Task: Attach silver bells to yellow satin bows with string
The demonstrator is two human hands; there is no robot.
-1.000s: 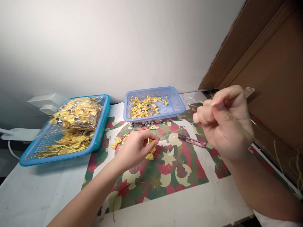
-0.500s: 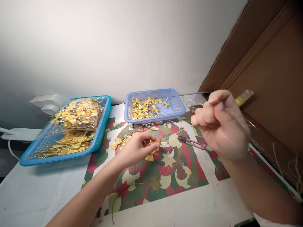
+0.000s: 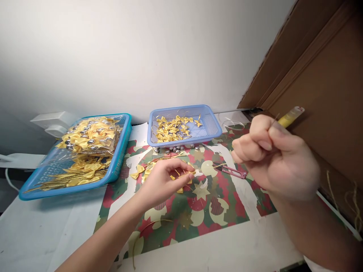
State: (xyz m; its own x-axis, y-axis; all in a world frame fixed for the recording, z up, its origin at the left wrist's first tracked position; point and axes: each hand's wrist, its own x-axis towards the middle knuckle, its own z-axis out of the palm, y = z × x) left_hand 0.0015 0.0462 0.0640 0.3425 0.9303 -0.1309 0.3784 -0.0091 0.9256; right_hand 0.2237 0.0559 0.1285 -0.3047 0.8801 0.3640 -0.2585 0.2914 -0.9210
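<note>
Table cover (image 3: 195, 217): red, green.
Left hand (image 3: 161, 181): nearly pinched, yellow bows (image 3: 180, 190) beside fingertips; can't tell if held.
Right hand (image 3: 279, 162): curled tight around gold string (image 3: 221, 165).

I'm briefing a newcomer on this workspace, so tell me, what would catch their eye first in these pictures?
Probably the closed right hand, raised large at the right. Next, the blue basket at left, with a clear bag of yellow bows in it, and the paler basket by the wall, holding more bows. A red, green and cream patterned sheet covers the middle of the table.
</note>
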